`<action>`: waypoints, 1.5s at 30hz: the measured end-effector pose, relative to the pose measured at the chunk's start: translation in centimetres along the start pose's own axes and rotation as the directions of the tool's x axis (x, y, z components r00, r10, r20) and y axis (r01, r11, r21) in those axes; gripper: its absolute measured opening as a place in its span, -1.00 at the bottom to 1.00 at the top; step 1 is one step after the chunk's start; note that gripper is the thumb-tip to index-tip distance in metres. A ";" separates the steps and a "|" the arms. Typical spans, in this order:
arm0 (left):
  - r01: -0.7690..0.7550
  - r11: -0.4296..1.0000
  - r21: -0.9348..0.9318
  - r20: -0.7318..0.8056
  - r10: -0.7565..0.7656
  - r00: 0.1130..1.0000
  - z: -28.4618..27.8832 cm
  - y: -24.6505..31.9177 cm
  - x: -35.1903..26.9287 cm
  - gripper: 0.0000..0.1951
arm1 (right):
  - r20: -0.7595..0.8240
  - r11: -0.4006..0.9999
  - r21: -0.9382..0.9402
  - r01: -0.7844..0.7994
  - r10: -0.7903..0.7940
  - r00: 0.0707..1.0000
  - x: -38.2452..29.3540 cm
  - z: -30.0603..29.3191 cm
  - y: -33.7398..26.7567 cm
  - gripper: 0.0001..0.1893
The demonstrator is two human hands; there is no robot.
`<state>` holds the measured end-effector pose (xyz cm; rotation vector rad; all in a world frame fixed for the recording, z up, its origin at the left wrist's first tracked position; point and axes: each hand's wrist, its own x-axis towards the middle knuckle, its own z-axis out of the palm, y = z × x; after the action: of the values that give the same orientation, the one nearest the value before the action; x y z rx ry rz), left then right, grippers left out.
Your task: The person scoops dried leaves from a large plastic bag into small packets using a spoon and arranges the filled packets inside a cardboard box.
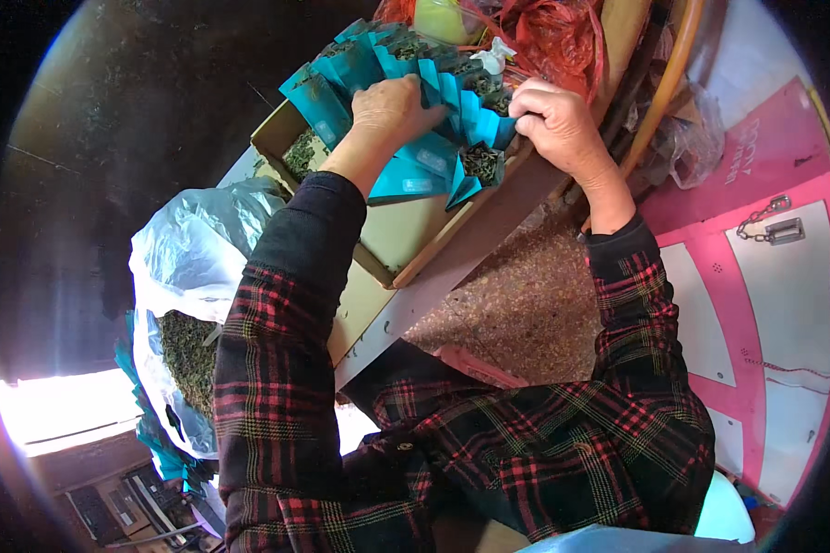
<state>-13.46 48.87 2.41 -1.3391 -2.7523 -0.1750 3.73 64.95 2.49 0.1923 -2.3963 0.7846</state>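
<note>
Upright blue packets [311,100] filled with dried leaves crowd one end of a shallow tray [415,228]. My right hand [560,128] pinches the top edge of a blue packet [491,124] at the tray's right side. Among the middle packets, my left hand [391,107] reaches in with its thumb apart from the fingers; its fingertips are partly hidden, so its hold is unclear. Nearer me, an open blue packet [481,164] shows dark dried leaves in its mouth. Other blue packets [411,178] lean over beside it. Loose leaf bits [301,155] lie in the tray's left corner.
Left of my forearm stands an open plastic bag [190,345] of dried leaves, with more blue packets [138,408] behind it. Red plastic bags [557,45] lie beyond the tray. A pink-and-white cabinet [768,276] with a chain stands at right, above a speckled floor [526,311].
</note>
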 end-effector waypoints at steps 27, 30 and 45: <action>-0.015 1.000 0.025 0.011 0.015 1.000 0.1 0.0 0.0 -0.39 | -0.205 0.984 -0.180 -0.014 -0.024 0.978 -2.2 -0.9 0.2 -0.66; -0.011 1.000 0.010 -0.006 0.011 1.000 0.5 -0.3 0.2 -0.41 | -0.210 0.986 -0.168 0.001 -0.037 0.977 -2.5 -1.0 0.0 -0.64; -0.023 1.000 0.003 -0.002 0.023 1.000 0.3 -0.3 -0.1 -0.41 | -0.147 0.947 -0.318 0.052 -0.103 0.984 -1.6 -0.5 -2.0 -0.56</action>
<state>-13.68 48.69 2.07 -1.3692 -2.7330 -0.1704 5.88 63.54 2.80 0.0894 -2.3045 0.3602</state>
